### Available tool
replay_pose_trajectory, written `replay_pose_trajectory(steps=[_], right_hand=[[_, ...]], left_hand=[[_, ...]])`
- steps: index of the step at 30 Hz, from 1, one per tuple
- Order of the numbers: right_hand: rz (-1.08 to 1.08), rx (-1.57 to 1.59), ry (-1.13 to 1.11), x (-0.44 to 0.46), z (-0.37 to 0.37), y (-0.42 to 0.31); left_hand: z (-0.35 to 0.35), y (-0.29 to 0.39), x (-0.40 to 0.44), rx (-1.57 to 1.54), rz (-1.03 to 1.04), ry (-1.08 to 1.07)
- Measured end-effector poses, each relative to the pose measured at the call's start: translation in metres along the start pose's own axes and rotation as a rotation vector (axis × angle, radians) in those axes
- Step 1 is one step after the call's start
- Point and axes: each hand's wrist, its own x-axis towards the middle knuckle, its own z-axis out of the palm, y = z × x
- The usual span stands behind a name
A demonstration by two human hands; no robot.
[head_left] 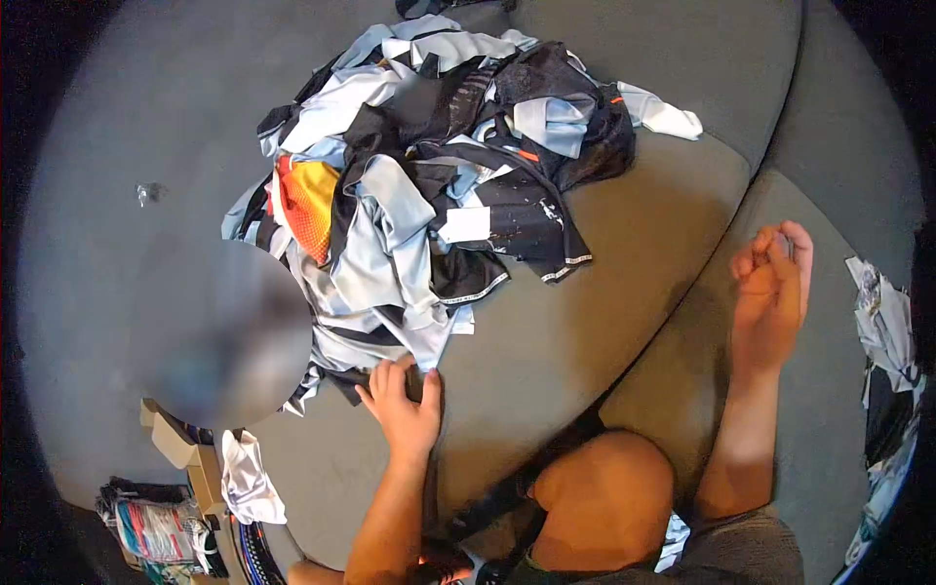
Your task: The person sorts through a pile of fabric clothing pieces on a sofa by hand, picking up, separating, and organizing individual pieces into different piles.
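My left hand (405, 414) lies at the near edge of a heap of clothes, palm down, with fingers spread. Its fingertips touch the heap, and the thumb is close to the hanging tip of a light grey garment (395, 244). My right hand (770, 292) is held up on the right, away from the heap, with fingers curled together. Whatever is in those fingers, if anything, is too small to make out. The heap also has dark printed garments (526, 214) with a white tag (466, 224), and a red and yellow piece (310, 207).
Grey cushioned seating (624, 322) lies beneath, with a dark seam. At lower left are an open cardboard box (171, 437), a white satin cloth (252, 478) and a stack of packed garments (161, 531). More clothes (887, 322) lie far right. A clear plastic scrap (149, 193) lies left. A round blur hides part of the left.
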Motion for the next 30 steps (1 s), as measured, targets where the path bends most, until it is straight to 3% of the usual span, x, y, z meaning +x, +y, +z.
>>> replay_pose_trajectory(steps=[3,5,9,19,23,25,26,28,30], right_hand=[[0.035,-0.022,-0.056,0.002,0.0,0.008],[0.089,-0.034,0.06,0.001,0.005,0.005],[0.09,0.044,-0.068,0.01,-0.01,0.012],[0.117,0.074,-0.063,0.006,-0.007,0.008],[0.03,0.008,-0.059,-0.001,0.005,0.006],[0.055,0.04,0.101,-0.001,0.017,0.001],[0.051,0.07,0.107,-0.001,0.017,0.002],[0.101,0.112,0.16,-0.004,0.022,0.003],[0.143,0.12,0.186,-0.008,0.028,0.007]], left_hand=[[-0.003,-0.008,-0.001,-0.012,-0.037,-0.121],[-0.002,-0.008,-0.001,-0.064,0.052,-0.017],[-0.002,-0.005,0.0,-0.047,0.045,0.053],[-0.001,-0.007,-0.003,-0.053,0.037,0.016],[0.005,-0.019,-0.005,-0.062,0.08,0.008],[0.001,-0.005,-0.004,-0.194,0.09,0.15],[0.001,0.005,-0.005,-0.212,0.126,0.135],[-0.002,0.036,0.0,-0.101,0.531,0.473],[0.01,0.089,0.014,-0.056,0.933,0.272]])
